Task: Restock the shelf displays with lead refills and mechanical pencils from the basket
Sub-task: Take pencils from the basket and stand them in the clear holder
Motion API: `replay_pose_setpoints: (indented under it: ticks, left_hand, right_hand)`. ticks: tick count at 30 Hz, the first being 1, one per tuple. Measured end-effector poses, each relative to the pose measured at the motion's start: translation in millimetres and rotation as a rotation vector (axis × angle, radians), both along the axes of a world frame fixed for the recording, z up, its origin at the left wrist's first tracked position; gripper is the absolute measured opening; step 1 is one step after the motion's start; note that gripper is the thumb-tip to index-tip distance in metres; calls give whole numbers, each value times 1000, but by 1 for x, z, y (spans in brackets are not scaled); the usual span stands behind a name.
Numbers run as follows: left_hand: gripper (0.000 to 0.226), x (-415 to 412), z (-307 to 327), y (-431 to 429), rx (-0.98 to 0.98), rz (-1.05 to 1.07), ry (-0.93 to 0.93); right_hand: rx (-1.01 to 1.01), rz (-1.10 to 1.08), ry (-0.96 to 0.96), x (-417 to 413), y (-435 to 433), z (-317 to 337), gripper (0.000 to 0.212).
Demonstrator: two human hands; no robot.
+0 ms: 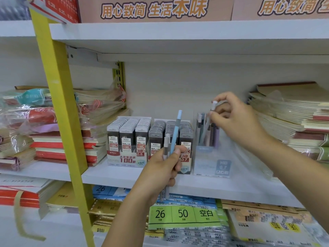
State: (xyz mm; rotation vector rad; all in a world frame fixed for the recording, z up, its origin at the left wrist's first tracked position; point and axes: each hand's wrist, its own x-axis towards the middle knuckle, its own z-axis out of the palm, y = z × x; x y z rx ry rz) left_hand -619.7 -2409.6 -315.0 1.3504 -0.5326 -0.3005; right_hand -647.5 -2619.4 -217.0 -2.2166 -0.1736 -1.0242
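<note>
1. Over the clear pencil display (211, 157), I see the right hand (235, 120) pinching a pale mechanical pencil (211, 113) near its top, tip angled down among the pencils standing inside.
2. Lower and to the left, the left hand (165, 164) is wrapped round a bundle of pencils (166, 147); a light blue pencil (175, 134) sticks up highest.
3. The hands are well apart.
4. Just left of the display, the 0.5 lead refill tray (127, 139) and the 0.7 lead refill tray (170, 134) sit side by side on the white shelf (124, 177).
5. Notebook stacks (293, 120) flank them.

Stacked notebooks (99, 107), apparently plastic-wrapped, flank a yellow upright (58, 97)
</note>
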Motion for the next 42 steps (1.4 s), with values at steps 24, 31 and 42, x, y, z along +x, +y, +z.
replay_pose_setpoints:
  ticks: [24, 31, 42]
  left_hand:
    - [23, -4, 0, -1, -8, -69, 22]
    - [23, -13, 6, -5, 40, -99, 8]
    - [21, 0, 32, -3, 30, -136, 26]
  right_hand:
    - [-446, -302, 69, 23, 9, -21, 21]
    - [90, 140, 99, -2, 28, -2, 22]
    - [377, 219, -134, -5, -2, 39, 22]
